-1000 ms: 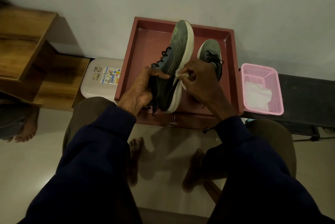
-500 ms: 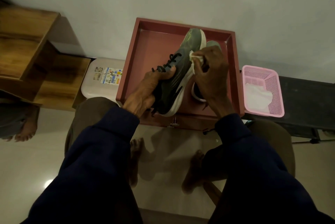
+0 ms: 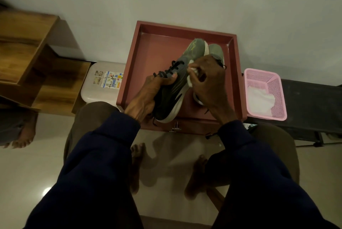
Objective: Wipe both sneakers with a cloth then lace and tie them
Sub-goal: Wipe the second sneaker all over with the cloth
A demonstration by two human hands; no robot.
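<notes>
A dark grey-green sneaker point(image 3: 177, 88) with a white sole and black laces is tilted on its side over the red tray point(image 3: 159, 43). My left hand point(image 3: 148, 97) grips it at the heel end, thumb across the upper. My right hand point(image 3: 209, 84) holds a small white cloth point(image 3: 191, 76) bunched in its fingers against the sneaker's side near the middle. The second sneaker point(image 3: 215, 50) lies in the tray behind my right hand, mostly hidden by it.
A pink mesh basket point(image 3: 275, 88) holding a white cloth point(image 3: 261, 99) sits on a black bench right of the tray. A white stool point(image 3: 100, 84) stands to the left, wooden shelves beyond it. My knees and bare feet are below. Another person's foot point(image 3: 22, 136) is at far left.
My right hand with the cloth has slid back from the sneaker's toe toward its middle. The sneaker has stayed tilted in my left hand, lowered slightly from its steeper pose a second ago.
</notes>
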